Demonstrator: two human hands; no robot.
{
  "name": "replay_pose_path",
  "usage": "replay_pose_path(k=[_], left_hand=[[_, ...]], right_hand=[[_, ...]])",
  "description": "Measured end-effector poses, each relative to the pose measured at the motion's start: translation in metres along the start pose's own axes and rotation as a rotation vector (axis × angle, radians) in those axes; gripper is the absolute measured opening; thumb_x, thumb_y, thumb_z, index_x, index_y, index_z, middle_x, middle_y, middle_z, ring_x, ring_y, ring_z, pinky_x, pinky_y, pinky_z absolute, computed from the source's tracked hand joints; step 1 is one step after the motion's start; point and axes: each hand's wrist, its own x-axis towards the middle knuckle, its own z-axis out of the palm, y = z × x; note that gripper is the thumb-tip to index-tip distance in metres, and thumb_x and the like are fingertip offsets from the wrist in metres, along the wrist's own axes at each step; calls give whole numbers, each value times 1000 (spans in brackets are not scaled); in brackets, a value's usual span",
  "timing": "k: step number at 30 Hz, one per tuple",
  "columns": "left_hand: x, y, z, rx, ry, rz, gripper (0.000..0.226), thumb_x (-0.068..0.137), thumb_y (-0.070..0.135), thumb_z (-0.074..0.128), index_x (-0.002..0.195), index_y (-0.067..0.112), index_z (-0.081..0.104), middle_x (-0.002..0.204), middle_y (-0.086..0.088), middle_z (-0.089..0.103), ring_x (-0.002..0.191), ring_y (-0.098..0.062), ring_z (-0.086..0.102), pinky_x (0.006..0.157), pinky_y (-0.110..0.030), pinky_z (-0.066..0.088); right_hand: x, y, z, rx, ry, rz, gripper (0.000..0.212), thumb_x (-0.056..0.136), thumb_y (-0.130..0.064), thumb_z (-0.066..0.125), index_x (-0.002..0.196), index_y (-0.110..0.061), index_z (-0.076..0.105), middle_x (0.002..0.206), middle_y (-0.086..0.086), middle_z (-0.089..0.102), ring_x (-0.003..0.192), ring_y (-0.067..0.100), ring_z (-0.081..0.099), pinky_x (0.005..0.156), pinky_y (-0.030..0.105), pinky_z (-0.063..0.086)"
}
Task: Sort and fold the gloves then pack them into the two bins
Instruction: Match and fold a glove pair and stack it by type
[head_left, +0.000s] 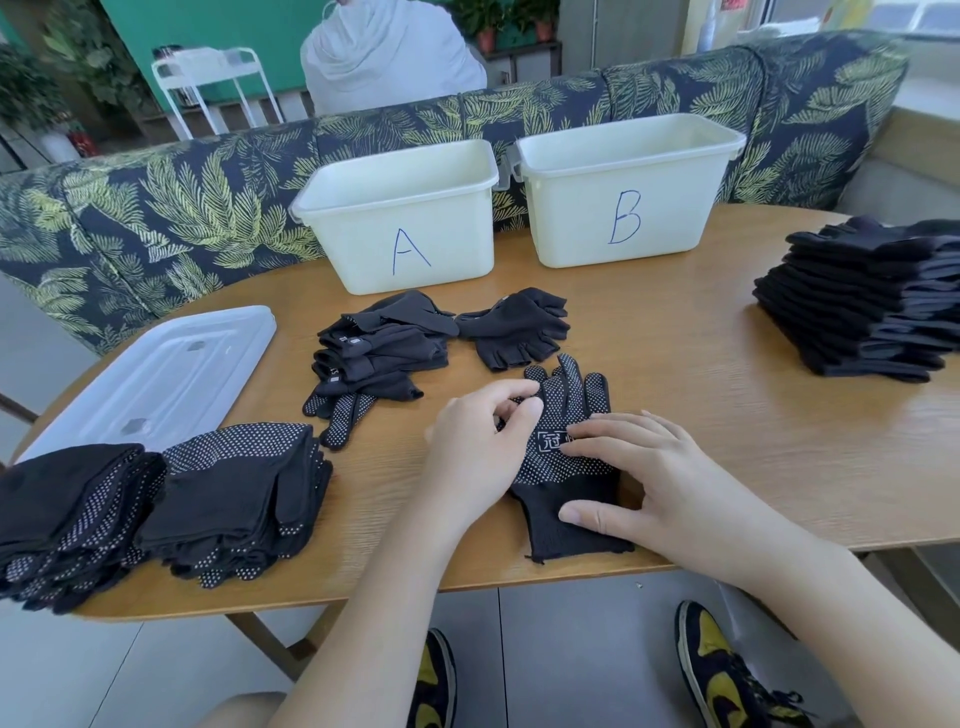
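Wooden table (675, 364): left hand (475, 447) pinches dotted glove (563, 457), right hand (639, 478) flat, hiding its logo.

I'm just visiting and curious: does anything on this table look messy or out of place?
Mostly tidy. The loose heap of gloves mid-table is jumbled, unlike the neat stacks at the right. The dotted glove under both hands has a fraying cuff.

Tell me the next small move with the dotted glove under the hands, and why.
Probably fold the glove's fingers back toward the cuff. The dotted glove lies flat and unfolded; the right hand presses its palm and cuff flat, while the left hand pinches it near the fingers. Folded dotted stacks already wait at left.
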Motion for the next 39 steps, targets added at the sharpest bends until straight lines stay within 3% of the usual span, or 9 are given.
replay_pose_path(k=[4, 10, 16, 18, 23, 27, 30, 39], left_hand=[[4, 5, 3, -147, 11, -4, 21, 99, 30, 63, 115, 36, 75, 101, 23, 73, 98, 7, 63, 93, -25, 51], [10, 7, 7, -246, -5, -9, 25, 96, 16, 66, 113, 32, 77, 106, 21, 74, 100, 8, 64, 86, -7, 47], [10, 2, 8, -211, 116, -33, 26, 95, 13, 67, 109, 31, 79, 98, 22, 74, 92, 4, 65, 82, -14, 51], [9, -1, 7, -120, 145, -38, 25, 96, 16, 66, 110, 32, 78, 101, 22, 74, 94, 5, 64, 88, -19, 51], [7, -4, 8, 130, 114, -26, 24, 101, 27, 59, 119, 33, 75, 125, 15, 70, 125, -12, 57, 113, -47, 39], [5, 0, 7, 298, 35, -37, 31, 107, 33, 46, 129, 39, 67, 142, 20, 57, 136, -12, 39, 110, -40, 23], [5, 0, 5, 318, -13, -47, 34, 108, 37, 41, 134, 42, 63, 153, 16, 48, 141, -14, 32, 112, -45, 19], [-19, -2, 1, 226, 54, 118, 35, 105, 38, 52, 138, 36, 61, 151, 14, 49, 143, -6, 33, 119, -43, 24]], right_hand=[[0, 0, 0, 1, 7, -8, 71, 84, -86, 46, 133, -38, 63, 141, -28, 50, 141, -2, 38, 122, 47, 27], [-1, 2, 1, 6, 16, -12, 70, 84, -85, 46, 133, -37, 64, 141, -26, 52, 141, -3, 38, 121, 49, 28], [-1, 1, 1, -7, 22, -12, 70, 84, -86, 46, 132, -38, 64, 140, -28, 51, 140, -3, 38, 122, 48, 27], [-2, 0, 0, -7, 23, -7, 71, 84, -86, 45, 131, -38, 64, 140, -28, 51, 140, -3, 38, 122, 48, 27], [-2, 0, -1, -14, 7, 2, 72, 84, -87, 43, 132, -38, 63, 142, -27, 51, 141, -4, 36, 123, 49, 26], [-2, 0, -1, -23, -2, 9, 74, 83, -88, 41, 134, -38, 62, 143, -28, 50, 143, -5, 34, 123, 48, 25], [-3, 0, -1, -21, -10, 12, 75, 83, -88, 40, 135, -38, 62, 143, -27, 50, 142, -5, 34, 123, 48, 25], [-4, -9, -8, -36, 14, 19, 65, 89, -82, 41, 132, -39, 64, 142, -26, 53, 136, 1, 43, 115, 31, 30]])
